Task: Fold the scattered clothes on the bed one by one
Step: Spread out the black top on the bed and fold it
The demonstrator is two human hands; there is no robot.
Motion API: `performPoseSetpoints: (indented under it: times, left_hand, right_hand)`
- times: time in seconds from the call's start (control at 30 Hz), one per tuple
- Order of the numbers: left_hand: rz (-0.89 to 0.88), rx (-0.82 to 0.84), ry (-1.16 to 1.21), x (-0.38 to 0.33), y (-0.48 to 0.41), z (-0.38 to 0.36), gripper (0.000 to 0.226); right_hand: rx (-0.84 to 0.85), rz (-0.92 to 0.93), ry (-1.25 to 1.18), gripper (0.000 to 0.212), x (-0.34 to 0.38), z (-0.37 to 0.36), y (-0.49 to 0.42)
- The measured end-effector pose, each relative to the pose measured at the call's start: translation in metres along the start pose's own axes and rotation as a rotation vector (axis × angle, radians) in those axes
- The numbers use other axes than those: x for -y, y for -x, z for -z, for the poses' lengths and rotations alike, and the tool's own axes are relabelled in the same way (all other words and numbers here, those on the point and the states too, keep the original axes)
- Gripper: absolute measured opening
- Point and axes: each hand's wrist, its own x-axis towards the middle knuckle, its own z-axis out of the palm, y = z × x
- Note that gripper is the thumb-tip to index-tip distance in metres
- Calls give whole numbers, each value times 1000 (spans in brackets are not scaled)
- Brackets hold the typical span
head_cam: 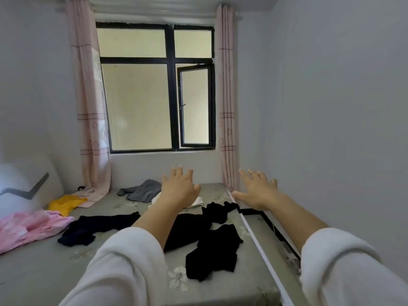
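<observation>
Head view: two bare hands are held out above the bed [37,274], both in white sleeves. The left hand [180,188] has its fingers spread and straight, its grip empty. The right hand [257,188], over the bed's right edge near the wall, is spread the same way and holds nothing.

The clothes lie scattered on the grey flowered sheet. One pink garment [28,228] is bunched at the left edge. One yellow garment [66,203] lies just beyond it, beside one white pillow [24,186]. One grey garment [143,191] lies far, under the window [155,89]. One white piece [198,201] shows partly behind the left hand.

Four dark patches spread across the middle: a long dark piece [97,227] at the left, a black piece [189,228] under the left forearm, a small black piece [217,212] at the far right, and a near black piece [212,252]. They touch one another, and I cannot tell whether they are separate garments.

Two pink curtains, the left curtain [88,107] and the right curtain [226,102], hang beside the window.
</observation>
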Motion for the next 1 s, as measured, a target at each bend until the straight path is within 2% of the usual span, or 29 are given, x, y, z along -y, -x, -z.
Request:
performPoseSetpoints:
  times: [0.23, 0.6, 0.7, 0.87, 1.0]
  left_hand:
    - [-14, 20, 22, -44, -88, -74, 55]
    - [35, 95, 106, -47, -228, -225, 51]
    - [61, 200, 180, -35, -259, -277, 52]
    - [131, 464, 235, -16, -302, -349, 53]
    - [184, 502, 262, -16, -339, -390, 54]
  right_hand:
    - [30, -12, -14, 77, -69, -36, -91]
    - [160, -5, -12, 71, -130, -154, -241]
    - [179, -25, -37, 69, -141, -192, -284]
    - [321, -68, -59, 63, -159, -252, -338]
    - [404, -78, -62, 58, -173, -283, -384]
